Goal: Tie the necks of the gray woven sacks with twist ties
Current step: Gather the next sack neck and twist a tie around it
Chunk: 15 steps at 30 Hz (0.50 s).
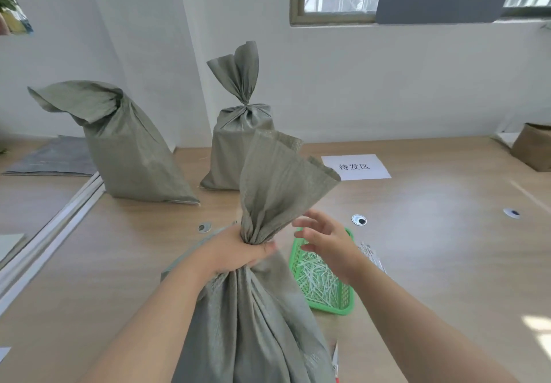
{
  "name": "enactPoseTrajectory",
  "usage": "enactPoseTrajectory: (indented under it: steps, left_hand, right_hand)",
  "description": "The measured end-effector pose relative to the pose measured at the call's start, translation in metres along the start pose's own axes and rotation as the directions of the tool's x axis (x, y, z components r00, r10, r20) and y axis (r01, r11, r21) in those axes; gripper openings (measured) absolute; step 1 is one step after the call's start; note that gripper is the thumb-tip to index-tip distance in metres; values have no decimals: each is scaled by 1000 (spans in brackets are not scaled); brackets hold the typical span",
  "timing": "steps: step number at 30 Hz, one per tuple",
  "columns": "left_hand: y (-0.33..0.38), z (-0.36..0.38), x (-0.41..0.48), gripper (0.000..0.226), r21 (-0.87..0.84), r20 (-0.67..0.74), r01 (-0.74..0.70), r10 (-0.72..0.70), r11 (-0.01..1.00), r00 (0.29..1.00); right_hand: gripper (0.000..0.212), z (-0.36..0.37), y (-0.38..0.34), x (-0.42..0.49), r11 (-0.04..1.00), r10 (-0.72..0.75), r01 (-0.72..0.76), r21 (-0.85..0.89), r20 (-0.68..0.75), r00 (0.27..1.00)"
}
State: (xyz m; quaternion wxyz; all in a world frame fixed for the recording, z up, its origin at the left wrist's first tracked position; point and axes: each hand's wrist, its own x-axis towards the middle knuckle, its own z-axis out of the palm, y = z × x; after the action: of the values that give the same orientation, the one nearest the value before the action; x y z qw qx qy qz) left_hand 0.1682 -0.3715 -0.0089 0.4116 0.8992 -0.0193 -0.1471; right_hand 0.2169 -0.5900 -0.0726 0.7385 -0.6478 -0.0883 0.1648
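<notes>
A gray woven sack (253, 317) stands right in front of me, its top fanned out above a gathered neck (256, 238). My left hand (235, 251) is clenched around that neck. My right hand (325, 239) hovers open just right of the neck, above a green basket (347, 299) holding several white twist ties (317, 275). Two more gray sacks stand farther back: one (238, 132) upright with its neck cinched tight, the other (128, 150) leaning left with its top bunched and folded over.
A white paper sign (356, 167) with printed characters lies on the wooden table (432, 233). Round cable grommets (358, 220) dot the tabletop. A brown paper bag (533, 147) sits at the far right edge. Gray flat sheets (56, 157) lie at the left.
</notes>
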Motion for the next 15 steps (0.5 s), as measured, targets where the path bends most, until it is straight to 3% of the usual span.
enactPoseTrajectory:
  steps: [4,7,11,15]
  left_hand:
    - [9,4,14,53,45,-1,7,-7,999,1000]
    - [12,8,26,48,21,-7,19,-18,1000,1000]
    - [6,10,39,48,15,16,34,-34,999,999]
    - [7,13,48,51,-6,20,35,-35,999,999]
  right_hand:
    - [33,-56,34,2,995,86,-96,-14,-329,940]
    - [30,-93,59,2,978,126,-191,-81,-495,860]
    - [34,-134,98,-1,872,160,-394,-291,-590,791]
    - [37,-162,132,-4,648,239,-578,-495,-589,772]
